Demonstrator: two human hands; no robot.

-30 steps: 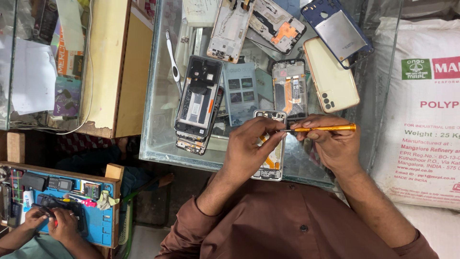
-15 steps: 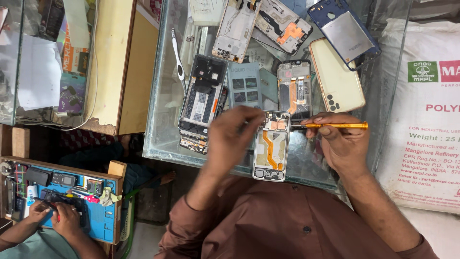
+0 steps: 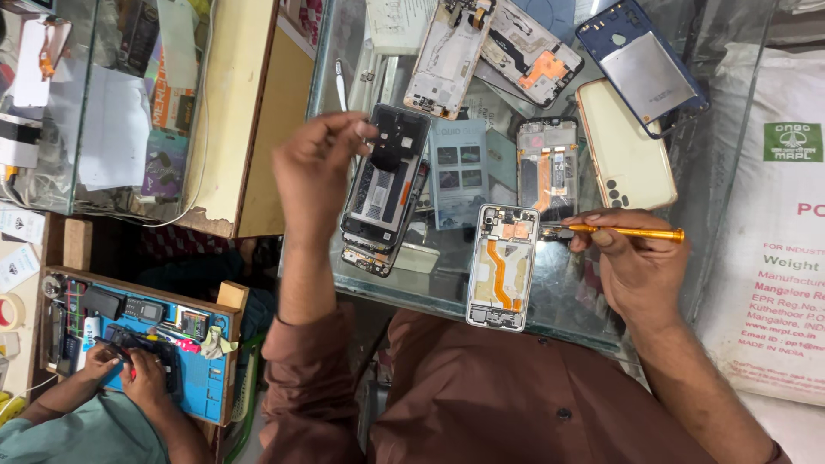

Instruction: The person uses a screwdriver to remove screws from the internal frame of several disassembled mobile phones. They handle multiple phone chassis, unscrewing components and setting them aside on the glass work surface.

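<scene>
Seen from above, both forearms reach forward out of brown sleeves. The left hand (image 3: 320, 172) is raised, back toward the camera, fingers curled with thumb and fingertips pinched together near the top; whether anything sits between them cannot be told. The right hand (image 3: 632, 258) lies lower and to the side, knuckles up, fingers closed around a slim orange screwdriver (image 3: 632, 231) held level, tip pointing left.

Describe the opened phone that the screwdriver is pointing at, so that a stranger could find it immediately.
Start at the glass counter and go to its near edge, between the person's two arms. There lies an opened phone with a silver frame, just left of the orange screwdriver in the right hand. Only this one shows a curved orange ribbon cable down its middle.
</scene>
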